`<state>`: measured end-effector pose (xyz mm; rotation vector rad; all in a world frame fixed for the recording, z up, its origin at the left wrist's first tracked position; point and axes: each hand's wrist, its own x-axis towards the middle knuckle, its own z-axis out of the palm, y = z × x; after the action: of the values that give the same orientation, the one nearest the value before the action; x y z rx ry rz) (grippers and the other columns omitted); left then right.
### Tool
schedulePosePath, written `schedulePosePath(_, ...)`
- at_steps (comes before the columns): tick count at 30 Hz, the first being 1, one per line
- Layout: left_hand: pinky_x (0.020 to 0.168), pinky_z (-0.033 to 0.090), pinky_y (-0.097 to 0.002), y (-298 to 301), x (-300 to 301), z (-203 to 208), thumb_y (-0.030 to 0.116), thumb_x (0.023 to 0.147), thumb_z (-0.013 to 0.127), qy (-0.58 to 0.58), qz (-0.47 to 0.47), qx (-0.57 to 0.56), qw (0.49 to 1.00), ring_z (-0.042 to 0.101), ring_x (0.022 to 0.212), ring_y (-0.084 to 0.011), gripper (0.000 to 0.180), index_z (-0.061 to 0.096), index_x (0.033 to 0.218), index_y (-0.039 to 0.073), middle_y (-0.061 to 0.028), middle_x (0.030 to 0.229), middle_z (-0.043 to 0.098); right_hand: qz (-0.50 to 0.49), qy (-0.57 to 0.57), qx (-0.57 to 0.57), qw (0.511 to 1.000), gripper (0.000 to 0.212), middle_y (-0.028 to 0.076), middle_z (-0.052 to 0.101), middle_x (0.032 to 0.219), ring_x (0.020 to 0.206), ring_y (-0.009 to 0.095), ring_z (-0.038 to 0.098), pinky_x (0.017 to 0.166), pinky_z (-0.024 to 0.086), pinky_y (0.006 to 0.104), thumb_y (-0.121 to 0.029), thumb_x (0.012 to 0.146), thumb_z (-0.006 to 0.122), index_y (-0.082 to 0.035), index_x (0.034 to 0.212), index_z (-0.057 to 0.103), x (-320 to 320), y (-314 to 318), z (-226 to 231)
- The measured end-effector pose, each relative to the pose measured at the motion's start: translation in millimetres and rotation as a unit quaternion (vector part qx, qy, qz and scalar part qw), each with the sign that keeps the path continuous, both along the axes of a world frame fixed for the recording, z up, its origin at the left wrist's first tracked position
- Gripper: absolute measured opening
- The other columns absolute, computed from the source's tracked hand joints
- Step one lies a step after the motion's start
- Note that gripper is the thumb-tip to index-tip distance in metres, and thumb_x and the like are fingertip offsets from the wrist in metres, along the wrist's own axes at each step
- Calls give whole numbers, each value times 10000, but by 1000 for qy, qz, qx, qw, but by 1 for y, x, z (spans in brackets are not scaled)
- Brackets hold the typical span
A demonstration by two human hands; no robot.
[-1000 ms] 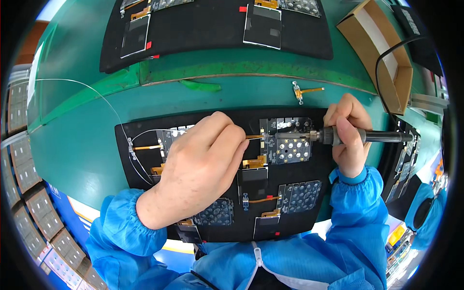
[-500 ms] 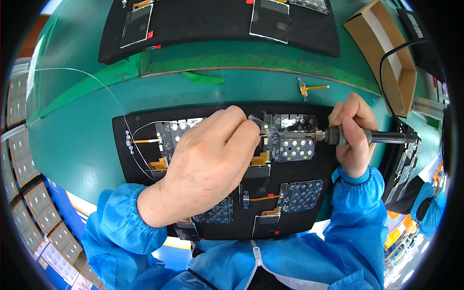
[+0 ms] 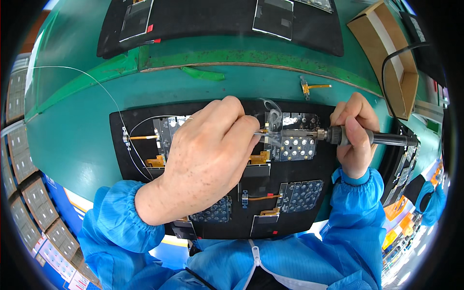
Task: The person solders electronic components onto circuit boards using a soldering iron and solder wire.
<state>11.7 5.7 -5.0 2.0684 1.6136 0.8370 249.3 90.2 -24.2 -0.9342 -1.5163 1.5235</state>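
My right hand [image 3: 356, 130] grips a soldering iron [image 3: 338, 136] by its dark handle, its metal barrel pointing left over a circuit board [image 3: 296, 148] with rows of round silvery contacts. My left hand [image 3: 208, 150] is closed in a pinch, its back toward me, and covers part of the neighbouring board. A thin solder wire [image 3: 108, 94] comes from the far left, loops and runs under the left hand. Between the fingertips and the iron's tip lies an orange flex strip's end at the board's left edge. Pale smoke [image 3: 273, 108] curls above the tip.
The boards lie on a black foam mat [image 3: 299, 220], with more boards and small screens near me. Beyond it are a loose flex part [image 3: 305, 88], a green-taped ledge [image 3: 217, 61] and a second black mat [image 3: 203, 29]. A cardboard box [image 3: 386, 63] and black cable [image 3: 386, 82] stand right.
The smoke has thickened and risen above the board. The iron's tip and my left fingertips remain close together at the board's left edge, with only slight shifts.
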Motion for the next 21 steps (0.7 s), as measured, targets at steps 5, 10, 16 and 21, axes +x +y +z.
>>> schedulePosePath(5,570,465,-352,0,1,-1,-35,723,758,-5,5,0,1000,583,671,-255,190,646,873,-2,-101,817,548,-13,-5,-6,1000,239,24,451,684,640,87,375,574,266,243,-229,854,594,-52,756,467,0,-1,0)
schedulePosePath(10,577,469,-351,-1,1,0,-36,722,755,-14,9,-5,1000,588,680,-258,198,644,883,-5,-103,826,548,-9,1,11,1000,227,23,448,671,630,86,371,572,266,246,-228,858,589,-47,771,485,-1,0,-1)
schedulePosePath(16,582,470,-353,0,1,-1,-28,721,750,-12,10,1,1000,586,684,-264,195,643,880,3,-106,823,544,-5,7,9,1000,226,13,427,656,624,88,368,574,261,252,-225,855,595,-45,769,487,-1,1,-1)
schedulePosePath(21,581,469,-356,0,1,0,-28,728,744,-1,7,-11,1000,585,684,-267,183,639,873,7,-104,821,544,-16,4,-11,1000,224,16,431,666,625,90,370,577,263,251,-220,855,596,-43,770,488,-1,-1,1)
